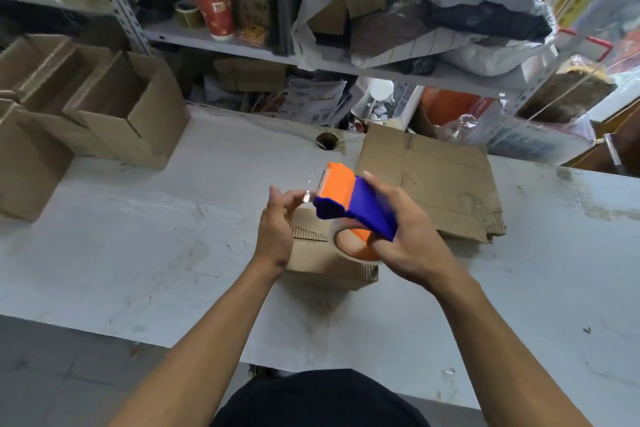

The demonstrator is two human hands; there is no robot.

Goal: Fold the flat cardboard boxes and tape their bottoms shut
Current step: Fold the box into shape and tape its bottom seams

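White scuffed desk (138, 246), cluttered metal shelf (242, 45) behind. Small brown cardboard box (311, 253) at desk centre, standing, corrugated edge showing, partly hidden by both hands. Just above box: orange-and-blue tape dispenser (353, 204), tilted, clear roll beneath. Right hand (405, 239) with firm grip round dispenser handle; left hand (277, 225) with narrow pinching grip at the tape end by the blade. Right of box and behind: flat cardboard sheets (433, 184), stacked. Far left of box: folded open boxes (114, 107), grouped. Behind box: cable hole (327, 140).
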